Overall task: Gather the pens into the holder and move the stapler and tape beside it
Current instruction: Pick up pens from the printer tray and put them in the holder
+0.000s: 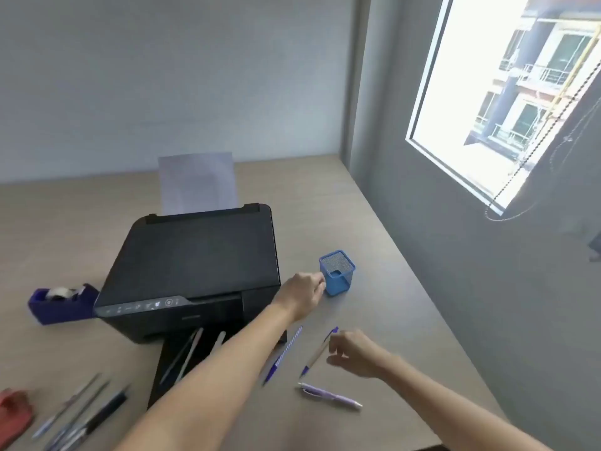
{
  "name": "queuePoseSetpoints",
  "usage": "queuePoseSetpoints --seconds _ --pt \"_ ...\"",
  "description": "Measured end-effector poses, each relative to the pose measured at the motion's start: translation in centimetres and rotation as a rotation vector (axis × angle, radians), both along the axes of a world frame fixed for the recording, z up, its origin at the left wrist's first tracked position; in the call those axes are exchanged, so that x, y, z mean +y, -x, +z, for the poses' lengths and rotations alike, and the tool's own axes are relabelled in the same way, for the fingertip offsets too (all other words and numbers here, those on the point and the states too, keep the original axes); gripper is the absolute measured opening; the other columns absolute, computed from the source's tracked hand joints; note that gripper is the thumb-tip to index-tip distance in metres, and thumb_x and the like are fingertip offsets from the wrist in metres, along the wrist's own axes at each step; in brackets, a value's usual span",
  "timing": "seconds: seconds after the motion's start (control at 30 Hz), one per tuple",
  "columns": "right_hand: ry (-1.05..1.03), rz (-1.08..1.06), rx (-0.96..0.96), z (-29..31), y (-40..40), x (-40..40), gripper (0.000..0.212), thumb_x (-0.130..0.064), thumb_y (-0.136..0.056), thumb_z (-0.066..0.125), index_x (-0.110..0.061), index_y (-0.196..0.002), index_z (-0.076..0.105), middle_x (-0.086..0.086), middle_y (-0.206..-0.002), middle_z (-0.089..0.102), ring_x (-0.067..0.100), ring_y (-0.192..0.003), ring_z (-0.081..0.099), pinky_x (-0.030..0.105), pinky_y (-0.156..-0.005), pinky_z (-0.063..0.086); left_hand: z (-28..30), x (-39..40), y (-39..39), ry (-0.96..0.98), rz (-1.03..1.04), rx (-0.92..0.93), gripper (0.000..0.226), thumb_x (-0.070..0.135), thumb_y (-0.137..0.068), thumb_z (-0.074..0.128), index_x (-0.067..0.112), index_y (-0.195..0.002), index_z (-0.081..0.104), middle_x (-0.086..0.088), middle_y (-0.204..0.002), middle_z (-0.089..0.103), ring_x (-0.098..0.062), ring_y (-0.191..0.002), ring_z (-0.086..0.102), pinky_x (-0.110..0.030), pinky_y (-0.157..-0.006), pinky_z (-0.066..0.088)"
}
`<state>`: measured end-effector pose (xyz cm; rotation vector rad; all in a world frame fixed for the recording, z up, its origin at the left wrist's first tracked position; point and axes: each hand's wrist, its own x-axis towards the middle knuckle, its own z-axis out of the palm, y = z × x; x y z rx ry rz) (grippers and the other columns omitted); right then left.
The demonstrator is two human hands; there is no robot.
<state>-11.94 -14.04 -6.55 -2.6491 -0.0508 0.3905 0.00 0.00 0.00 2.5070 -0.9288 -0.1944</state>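
The blue mesh pen holder stands on the desk, right of the printer. My left hand reaches across, its closed fingers on the holder's near left corner. My right hand hovers low, finger and thumb either side of a beige pen lying on the desk; a firm grip is not clear. A blue striped pen and a lilac pen lie close by. Several more pens lie at lower left, others on the printer's tray. The red stapler is at the far left edge, the blue tape dispenser left of the printer.
A black printer with paper in its rear feed fills the desk's middle, and its output tray juts toward me. A grey wall with a window runs along the desk's right edge.
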Motion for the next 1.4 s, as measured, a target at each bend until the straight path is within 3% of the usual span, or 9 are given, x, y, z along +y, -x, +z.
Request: queuePoseSetpoints --seconds 0.17,0.33,0.43,0.53,0.73,0.93,1.17,1.3,1.4 --pt "0.164 0.27 0.026 -7.7 4.2 3.0 0.028 -0.034 -0.083 0.052 -0.01 -0.098 0.053 0.015 -0.1 0.058 0.034 -0.09 0.058 0.03 -0.064 0.032 -7.9 2.9 5.7 -0.338 0.043 0.034 0.022 0.026 -0.099 0.042 0.012 -0.105 0.058 -0.012 -0.106 0.066 -0.033 -0.097 0.065 -0.041 -0.081 0.055" --pt "0.3 0.429 0.022 -9.4 4.9 0.5 0.05 -0.025 -0.04 0.071 -0.025 -0.076 0.037 -0.008 -0.071 0.055 0.011 -0.058 0.055 0.018 -0.046 0.04 -12.2 5.9 6.9 -0.583 0.225 0.055 0.029 0.017 -0.09 0.061 0.011 -0.116 0.052 -0.008 -0.12 0.056 -0.025 -0.111 0.061 -0.035 -0.081 0.055" --pt "0.141 0.428 -0.024 -7.1 4.5 -1.6 0.045 0.002 -0.06 0.053 -0.024 -0.09 0.031 0.005 -0.09 0.054 0.025 -0.078 0.052 0.028 -0.065 0.041 -13.2 6.1 6.7 -0.641 0.296 0.118 0.032 0.018 -0.069 0.084 0.015 -0.092 0.063 -0.003 -0.097 0.067 -0.02 -0.087 0.07 -0.033 -0.058 0.058" --pt "0.067 0.399 -0.146 -6.3 1.5 -3.3 0.039 0.009 -0.081 0.036 -0.026 -0.095 0.026 0.012 -0.098 0.053 0.031 -0.086 0.047 0.03 -0.076 0.039 -13.4 5.5 6.8 -0.634 0.356 0.177 0.021 0.009 -0.092 0.058 0.011 -0.112 0.052 -0.006 -0.116 0.059 -0.026 -0.109 0.062 -0.038 -0.081 0.053" --pt "0.175 0.349 -0.141 -6.8 -4.5 -2.7 0.03 -0.019 -0.082 0.065 -0.014 -0.11 0.056 0.012 -0.098 0.054 0.031 -0.087 0.056 0.034 -0.064 0.047 -12.0 5.8 8.1 -0.664 0.398 0.342 0.02 0.003 -0.096 0.045 0.008 -0.116 0.045 -0.01 -0.122 0.059 -0.03 -0.113 0.062 -0.039 -0.088 0.05" --pt "0.181 0.419 -0.12 -9.5 -4.6 -6.1 0.015 -0.006 -0.087 0.048 -0.018 -0.095 0.046 0.008 -0.099 0.052 0.026 -0.089 0.051 0.036 -0.061 0.048 -4.5 6.8 7.0 -0.439 0.38 0.321 0.01 0.004 -0.096 0.046 0.013 -0.092 0.044 -0.015 -0.098 0.064 -0.034 -0.097 0.065 -0.037 -0.075 0.052" --pt "-0.409 -0.298 -0.456 -1.0 -8.7 -10.3 0.015 -0.013 -0.095 0.037 -0.015 -0.097 0.052 -0.006 -0.073 0.055 0.017 -0.067 0.051 0.025 -0.059 0.039 0.9 -0.1 0.5 -0.082 0.389 0.152 0.021 0.021 -0.097 0.051 0.003 -0.089 0.058 -0.017 -0.087 0.067 -0.039 -0.08 0.061 -0.045 -0.073 0.053" --pt "-0.782 -0.551 -0.49 2.7 -14.4 -10.1 0.005 -0.007 -0.099 0.041 -0.007 -0.096 0.045 0.005 -0.091 0.07 0.02 -0.082 0.065 0.032 -0.072 0.046 0.3 -5.5 -4.3 -0.012 0.366 0.096 0.019 0.015 -0.095 0.055 -0.001 -0.086 0.057 -0.02 -0.085 0.067 -0.039 -0.076 0.061 -0.043 -0.066 0.05" --pt "-0.771 -0.576 -0.421 1.8 -17.2 -9.8 0.013 -0.008 -0.099 0.042 -0.002 -0.103 0.052 -0.026 -0.087 0.065 -0.006 -0.079 0.061 0.025 -0.069 0.043 -1.3 -8.7 -6.6 -0.098 0.314 0.095 0.016 0.0 -0.089 0.054 0.004 -0.075 0.049 -0.022 -0.086 0.068 -0.038 -0.079 0.065 -0.037 -0.062 0.046"
